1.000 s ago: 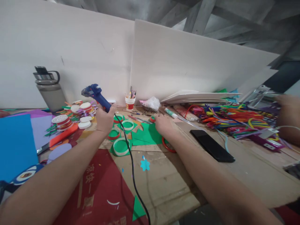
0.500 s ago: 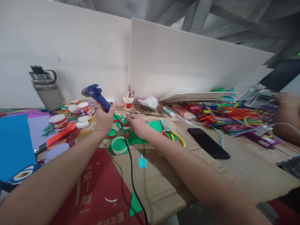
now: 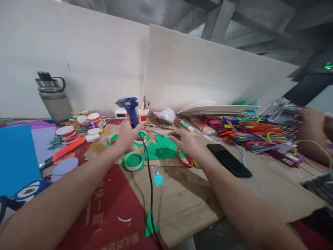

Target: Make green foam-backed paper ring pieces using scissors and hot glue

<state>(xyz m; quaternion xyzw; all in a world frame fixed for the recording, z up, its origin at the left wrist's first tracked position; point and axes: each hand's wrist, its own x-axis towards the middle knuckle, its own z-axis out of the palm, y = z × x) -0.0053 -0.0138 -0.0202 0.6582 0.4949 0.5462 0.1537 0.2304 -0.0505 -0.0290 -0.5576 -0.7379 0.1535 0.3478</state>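
A blue hot glue gun [image 3: 133, 116] is held upright in my left hand [image 3: 127, 134], its nozzle pointing left and its black cord [image 3: 151, 194] trailing down to the table's front. My right hand [image 3: 185, 140] is over the right part of a green sheet [image 3: 162, 149], fingers stretched out and apart, with nothing visible in them. Below that hand are scissors [image 3: 184, 159] with red and yellow handles; their blades are hidden. Near my left hand, white and red rings lie on green pieces, among them a white ring [image 3: 133, 169] in front and another ring [image 3: 141, 138] behind.
A grey water bottle [image 3: 53, 99] and an orange box cutter [image 3: 69, 147] are at left. A black phone [image 3: 229, 160] and colourful pipe cleaners [image 3: 249, 130] lie at right. A paper cup of pens [image 3: 143, 113] stands behind. Another person's arm [image 3: 312, 135] shows at far right.
My left hand has moved right and slightly up with the glue gun. My right hand has left the small ring and moved right to above the scissors.
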